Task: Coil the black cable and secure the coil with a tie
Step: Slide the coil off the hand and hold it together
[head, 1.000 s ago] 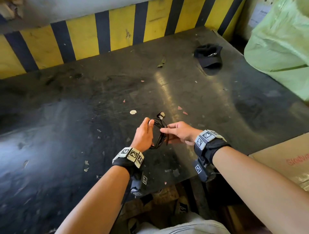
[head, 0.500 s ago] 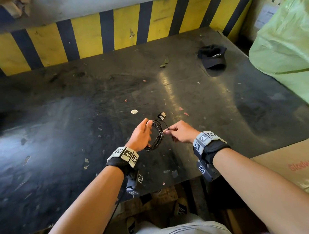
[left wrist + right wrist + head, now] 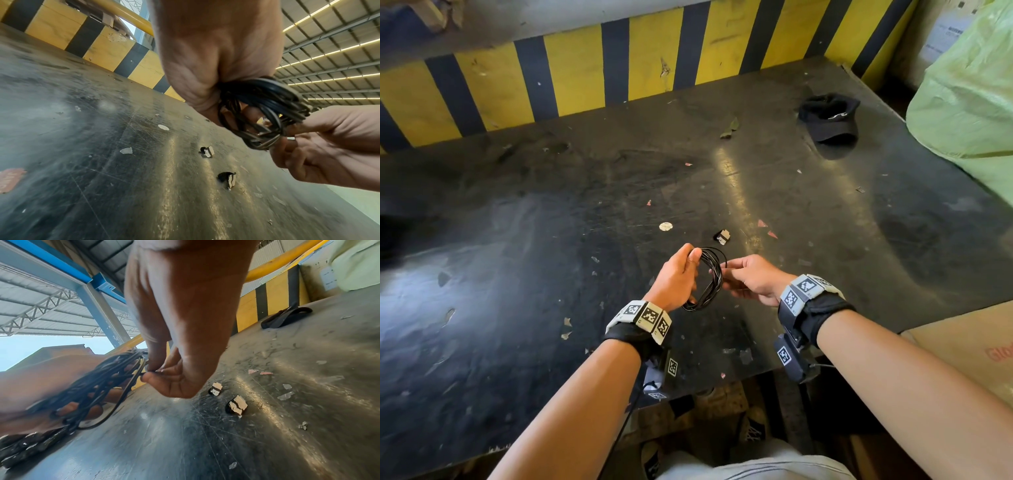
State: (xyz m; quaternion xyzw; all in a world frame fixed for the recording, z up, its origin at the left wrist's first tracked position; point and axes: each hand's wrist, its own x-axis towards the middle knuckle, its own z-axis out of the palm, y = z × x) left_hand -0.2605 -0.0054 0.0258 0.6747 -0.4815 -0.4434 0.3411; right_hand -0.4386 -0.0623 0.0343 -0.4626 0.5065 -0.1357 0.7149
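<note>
The black cable (image 3: 710, 281) is wound into a small coil of several loops, held just above the dark table (image 3: 517, 274). My left hand (image 3: 690, 270) grips the coil's left side, thumb over the top and fingers through the loops (image 3: 267, 100). My right hand (image 3: 724, 274) pinches one thin strand at the coil's right edge between thumb and forefinger (image 3: 151, 371). A small black-and-white piece (image 3: 722, 236) lies on the table just beyond the coil, and I cannot tell whether it is the tie. No tie is visible around the coil.
A black cap (image 3: 828, 118) lies at the table's far right. A green sack (image 3: 969, 102) stands beyond the right edge and a cardboard box (image 3: 969, 349) sits at near right. A yellow-and-black striped barrier (image 3: 585, 75) closes the back. Paint flakes dot the surface.
My right hand went from straight fingers touching the coil to pinching a strand at its right edge. The left hand kept its grip, and the coil tilted slightly.
</note>
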